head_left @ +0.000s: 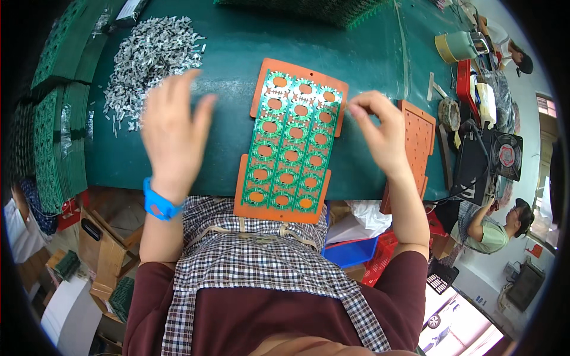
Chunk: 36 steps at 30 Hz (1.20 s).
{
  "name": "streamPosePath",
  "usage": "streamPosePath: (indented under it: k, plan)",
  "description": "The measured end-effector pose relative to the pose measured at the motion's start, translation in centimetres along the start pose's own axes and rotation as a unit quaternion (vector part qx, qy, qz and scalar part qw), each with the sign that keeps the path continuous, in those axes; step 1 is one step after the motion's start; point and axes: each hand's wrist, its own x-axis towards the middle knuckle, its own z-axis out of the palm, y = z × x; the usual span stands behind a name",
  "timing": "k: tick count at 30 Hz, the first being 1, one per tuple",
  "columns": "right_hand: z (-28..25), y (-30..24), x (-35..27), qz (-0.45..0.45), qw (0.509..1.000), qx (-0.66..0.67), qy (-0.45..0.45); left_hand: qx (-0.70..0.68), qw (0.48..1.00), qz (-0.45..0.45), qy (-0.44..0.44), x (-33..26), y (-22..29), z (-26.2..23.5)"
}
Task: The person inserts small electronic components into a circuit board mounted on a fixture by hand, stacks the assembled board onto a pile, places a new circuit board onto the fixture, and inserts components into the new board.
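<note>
A green circuit board panel (290, 155) with rows of round cut-outs lies on an orange fixture plate (281, 215) in front of me, at the table's near edge. My left hand (173, 133), a blue band on its wrist, hovers palm down by the near right side of a pile of small silvery strips (155, 50). Its fingers are stretched out and slightly blurred, with the thumb apart. My right hand (381, 127) is beside the panel's far right corner, thumb and forefinger pinched together. Whatever is between those fingertips is too small to make out.
A second orange plate (417, 133) lies right of my right hand. Stacks of green panels (62, 142) stand along the left, with another stack (309, 9) at the far edge. On the right are a green jug (456, 47), a red tray (465, 80) and a fan (506, 155). Other people sit further right.
</note>
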Motion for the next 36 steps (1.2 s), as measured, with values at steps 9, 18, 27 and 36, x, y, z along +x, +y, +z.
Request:
streamPosePath:
  k: [9, 18, 27, 36]
  plan:
    - [1.5, 1.3, 0.9, -0.044, 0.995, -0.065, -0.057, 0.024, 0.999, -0.041, -0.003, 0.5, -5.2, 1.1]
    - [2.0, 1.6, 1.0, -0.042, 0.994, -0.085, -0.052, -0.114, 0.990, -0.074, 0.042, 0.4, -3.8, 0.6]
    - [2.1, 1.6, 0.9, -0.040, 0.996, -0.074, -0.038, -0.518, 0.833, -0.181, -0.065, -1.5, -0.4, 0.3]
    - [3.2, 2.1, -1.1, -0.170, 0.964, -0.201, 0.045, -0.671, 0.682, -0.231, -0.177, -2.3, 2.0, 1.0]
